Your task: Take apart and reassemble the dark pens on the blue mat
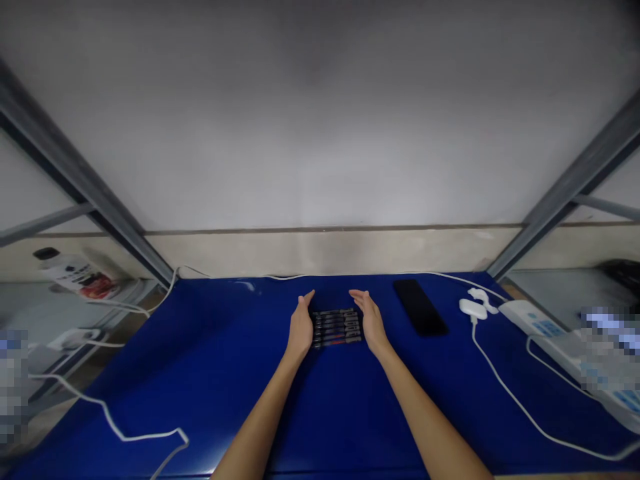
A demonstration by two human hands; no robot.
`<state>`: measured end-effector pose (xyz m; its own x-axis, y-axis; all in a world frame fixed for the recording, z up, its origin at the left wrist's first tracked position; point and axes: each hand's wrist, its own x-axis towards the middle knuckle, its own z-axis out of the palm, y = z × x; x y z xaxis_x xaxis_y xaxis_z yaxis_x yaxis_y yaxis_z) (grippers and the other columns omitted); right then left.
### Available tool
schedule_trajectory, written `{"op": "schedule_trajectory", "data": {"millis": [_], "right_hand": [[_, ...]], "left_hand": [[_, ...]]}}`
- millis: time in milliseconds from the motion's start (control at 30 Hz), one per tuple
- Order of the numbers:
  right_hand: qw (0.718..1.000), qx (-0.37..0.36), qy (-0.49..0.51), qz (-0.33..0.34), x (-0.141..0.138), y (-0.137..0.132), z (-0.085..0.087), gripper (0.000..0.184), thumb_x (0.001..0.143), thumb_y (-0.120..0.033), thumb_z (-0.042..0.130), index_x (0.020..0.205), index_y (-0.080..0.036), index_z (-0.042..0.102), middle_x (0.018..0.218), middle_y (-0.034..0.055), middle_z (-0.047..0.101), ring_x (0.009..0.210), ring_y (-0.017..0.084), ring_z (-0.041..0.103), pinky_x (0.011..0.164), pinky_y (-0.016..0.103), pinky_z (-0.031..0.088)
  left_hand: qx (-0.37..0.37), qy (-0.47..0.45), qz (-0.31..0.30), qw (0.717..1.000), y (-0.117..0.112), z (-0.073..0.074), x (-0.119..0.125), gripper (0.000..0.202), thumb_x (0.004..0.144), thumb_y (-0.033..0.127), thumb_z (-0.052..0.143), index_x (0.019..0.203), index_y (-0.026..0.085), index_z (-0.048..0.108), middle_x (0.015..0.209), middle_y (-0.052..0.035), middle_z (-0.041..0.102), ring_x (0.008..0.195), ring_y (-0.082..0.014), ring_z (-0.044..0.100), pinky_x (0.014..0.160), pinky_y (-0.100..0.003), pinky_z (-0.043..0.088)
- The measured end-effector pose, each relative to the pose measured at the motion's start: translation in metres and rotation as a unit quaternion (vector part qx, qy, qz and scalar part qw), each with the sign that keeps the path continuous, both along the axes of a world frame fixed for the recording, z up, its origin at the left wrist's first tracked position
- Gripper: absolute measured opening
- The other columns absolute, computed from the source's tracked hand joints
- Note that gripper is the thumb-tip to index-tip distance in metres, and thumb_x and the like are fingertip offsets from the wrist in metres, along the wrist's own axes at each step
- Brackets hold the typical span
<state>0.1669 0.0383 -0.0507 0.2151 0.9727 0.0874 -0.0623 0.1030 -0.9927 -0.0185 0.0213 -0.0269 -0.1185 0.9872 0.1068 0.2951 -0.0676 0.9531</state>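
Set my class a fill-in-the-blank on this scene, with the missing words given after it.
A row of pens lies between the left hand and the right hand, with the pens ____ to one another. The black smartphone lies to the ____ of the pens. The tabletop is ____ in colour.

Missing words: parallel; right; blue.

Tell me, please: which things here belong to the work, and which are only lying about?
Belonging to the work:
- the row of dark pens, between the hands
- the left hand
- the right hand

Only lying about:
- the black smartphone
- the white charger
- its white cable
- the bottle
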Motion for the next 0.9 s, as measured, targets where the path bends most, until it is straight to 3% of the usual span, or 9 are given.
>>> {"op": "schedule_trajectory", "data": {"millis": [133, 267, 400, 533, 600, 700, 800, 900], "right_hand": [[0.999, 0.002, 0.044, 0.008, -0.001, 0.001, -0.001, 0.059, 0.089, -0.069, 0.039, 0.107, -0.023, 0.071, 0.123, 0.0099, 0.067, 0.121, 0.028, 0.057, 0.109, 0.046, 0.036], [0.997, 0.005, 0.077, 0.007, -0.001, 0.003, -0.002, 0.058, 0.089, -0.068, 0.040, 0.103, -0.021, 0.071, 0.120, 0.0104, 0.068, 0.119, 0.026, 0.059, 0.108, 0.044, 0.038], [1.000, -0.007, 0.027, -0.011, -0.003, 0.000, 0.003, 0.057, 0.092, -0.065, 0.036, 0.105, -0.020, 0.070, 0.120, 0.0111, 0.068, 0.117, 0.026, 0.059, 0.106, 0.042, 0.040], [0.986, 0.040, -0.164, 0.008, -0.005, -0.007, 0.016, 0.050, 0.097, -0.055, 0.034, 0.109, -0.020, 0.068, 0.121, 0.0105, 0.066, 0.117, 0.025, 0.058, 0.105, 0.042, 0.040], [0.949, 0.079, -0.303, 0.035, -0.006, -0.012, 0.021, 0.046, 0.097, -0.049, 0.036, 0.117, -0.020, 0.066, 0.129, 0.0113, 0.062, 0.124, 0.025, 0.053, 0.108, 0.043, 0.037], [0.870, 0.096, -0.478, 0.073, -0.010, -0.020, 0.022, 0.049, 0.098, -0.043, 0.035, 0.138, -0.020, 0.054, 0.148, 0.0097, 0.047, 0.140, 0.026, 0.035, 0.115, 0.047, 0.027], [0.812, 0.082, -0.569, 0.100, -0.017, -0.028, 0.020, 0.053, 0.099, -0.042, 0.031, 0.148, -0.022, 0.040, 0.157, 0.0052, 0.034, 0.147, 0.026, 0.022, 0.118, 0.050, 0.017], [0.793, 0.067, -0.597, 0.098, -0.023, -0.031, 0.019, 0.053, 0.101, -0.041, 0.028, 0.148, -0.022, 0.041, 0.156, 0.0041, 0.034, 0.146, 0.026, 0.023, 0.118, 0.049, 0.015]], "left_hand": [[-0.060, -0.195, -0.023, 0.979, 0.001, -0.005, 0.008, 0.072, 0.096, 0.064, 0.011, 0.139, 0.025, 0.052, 0.149, -0.0045, 0.045, 0.141, -0.0246, 0.036, 0.120, -0.045, 0.019], [-0.050, -0.242, -0.030, 0.969, 0.003, -0.007, 0.013, 0.072, 0.095, 0.066, 0.014, 0.138, 0.023, 0.053, 0.149, -0.0053, 0.045, 0.143, -0.0234, 0.033, 0.121, -0.043, 0.016], [-0.025, -0.258, -0.020, 0.966, 0.008, -0.006, 0.011, 0.077, 0.096, 0.062, 0.006, 0.134, 0.017, 0.054, 0.144, -0.0102, 0.051, 0.139, -0.0226, 0.040, 0.119, -0.042, 0.024], [0.005, -0.113, -0.026, 0.993, 0.006, -0.001, 0.007, 0.067, 0.099, 0.056, 0.012, 0.130, 0.018, 0.058, 0.137, -0.0104, 0.057, 0.132, -0.0221, 0.048, 0.116, -0.044, 0.032], [0.041, 0.027, -0.033, 0.998, 0.004, 0.000, 0.005, 0.055, 0.099, 0.052, 0.026, 0.127, 0.018, 0.060, 0.137, -0.0105, 0.057, 0.131, -0.0233, 0.048, 0.115, -0.046, 0.032], [0.090, 0.197, -0.037, 0.976, 0.002, -0.003, 0.004, 0.048, 0.098, 0.045, 0.034, 0.128, 0.016, 0.059, 0.141, -0.0128, 0.052, 0.136, -0.0257, 0.042, 0.116, -0.049, 0.031], [0.084, 0.262, -0.035, 0.961, 0.003, -0.009, 0.005, 0.051, 0.100, 0.040, 0.028, 0.133, 0.011, 0.055, 0.144, -0.0155, 0.048, 0.140, -0.0261, 0.036, 0.117, -0.048, 0.030], [0.083, 0.289, -0.034, 0.953, 0.003, -0.011, 0.007, 0.054, 0.101, 0.039, 0.025, 0.135, 0.009, 0.053, 0.145, -0.0161, 0.047, 0.141, -0.0268, 0.035, 0.117, -0.047, 0.030]]}}
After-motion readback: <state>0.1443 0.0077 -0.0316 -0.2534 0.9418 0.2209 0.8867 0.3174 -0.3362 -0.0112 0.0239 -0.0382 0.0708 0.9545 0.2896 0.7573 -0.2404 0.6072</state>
